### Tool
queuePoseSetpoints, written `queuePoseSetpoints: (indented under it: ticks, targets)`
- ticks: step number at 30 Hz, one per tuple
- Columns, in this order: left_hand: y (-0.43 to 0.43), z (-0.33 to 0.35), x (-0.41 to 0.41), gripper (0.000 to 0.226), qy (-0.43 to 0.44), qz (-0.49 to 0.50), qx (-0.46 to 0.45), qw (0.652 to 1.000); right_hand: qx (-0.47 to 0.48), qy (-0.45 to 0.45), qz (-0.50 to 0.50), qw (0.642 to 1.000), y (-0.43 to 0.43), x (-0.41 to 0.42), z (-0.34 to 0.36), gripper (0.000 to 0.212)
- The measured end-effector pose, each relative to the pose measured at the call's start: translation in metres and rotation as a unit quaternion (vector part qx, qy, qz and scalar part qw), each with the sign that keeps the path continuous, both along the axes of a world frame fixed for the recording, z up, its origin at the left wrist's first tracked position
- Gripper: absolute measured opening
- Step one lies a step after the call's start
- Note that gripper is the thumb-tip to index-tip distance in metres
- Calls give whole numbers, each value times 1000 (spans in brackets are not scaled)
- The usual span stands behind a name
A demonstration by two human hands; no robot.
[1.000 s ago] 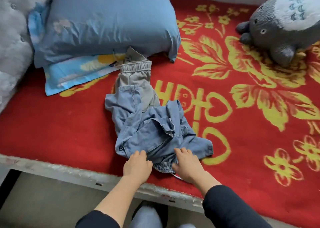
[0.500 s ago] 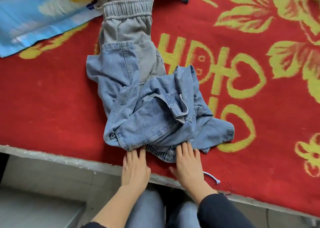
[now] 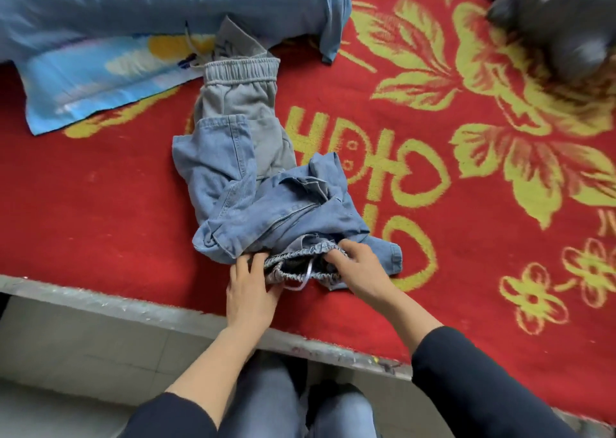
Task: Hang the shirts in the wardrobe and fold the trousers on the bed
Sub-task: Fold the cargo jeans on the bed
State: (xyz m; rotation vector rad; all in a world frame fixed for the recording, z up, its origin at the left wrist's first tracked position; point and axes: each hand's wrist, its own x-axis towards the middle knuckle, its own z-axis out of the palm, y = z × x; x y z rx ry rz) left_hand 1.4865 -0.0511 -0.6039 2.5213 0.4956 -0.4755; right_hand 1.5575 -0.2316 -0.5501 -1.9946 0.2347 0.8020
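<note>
- The bed wore a red blanket (image 3: 100,211) with yellow flowers. A blue pillow (image 3: 160,7) lay at the far end, and a grey plush toy (image 3: 560,20) sat in the far corner.
- A heap of blue denim trousers (image 3: 276,211) lay near the bed's front edge. Grey trousers (image 3: 243,97) stuck out from under them, their stretchy waist by the pillow.
- The left hand (image 3: 250,291) pinched one side of a gathered elastic waistband (image 3: 300,261) at the near end of the heap. The right hand (image 3: 363,271) pinched the other side. A white drawstring (image 3: 305,279) hung between them.
- The heap was tangled. If she pulled that waistband, I think the other clothes could drag along and slide off the edge.
- The drawstring could also catch on a finger.
- Half a second before, both hands lay flat on the blanket, just touching the heap. Now they had curled round the waistband and lifted it clear of the denim. Nothing was folded yet.
</note>
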Motion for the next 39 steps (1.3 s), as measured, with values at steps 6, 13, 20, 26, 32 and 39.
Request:
queuePoseSetpoints:
  ticks: [6, 13, 20, 26, 32, 39]
  targets:
    - [-18, 70, 22, 31, -72, -18, -123, 990, 75, -8, -78, 994, -57, 13, 87, 23]
    - [-105, 166, 42, 21, -169, -19, -244, 955, 82, -63, -88, 991, -161, 1, 171, 18]
    - [-241, 211, -5, 42, -303, 14, -244, 921, 103, -67, -52, 991, -289, -45, 219, 17]
    - [-325, 206, -45, 8, -22, -20, -354, 935, 137, -46, -136, 980, -346, -90, 197, 26]
    - [-349, 198, -76, 33, 220, -58, -345, 911, 207, 24, -261, 942, -358, -110, 156, 19]
    - [-340, 174, -89, 26, 277, -41, -335, 900, 205, 69, -297, 930, -353, -113, 139, 10]
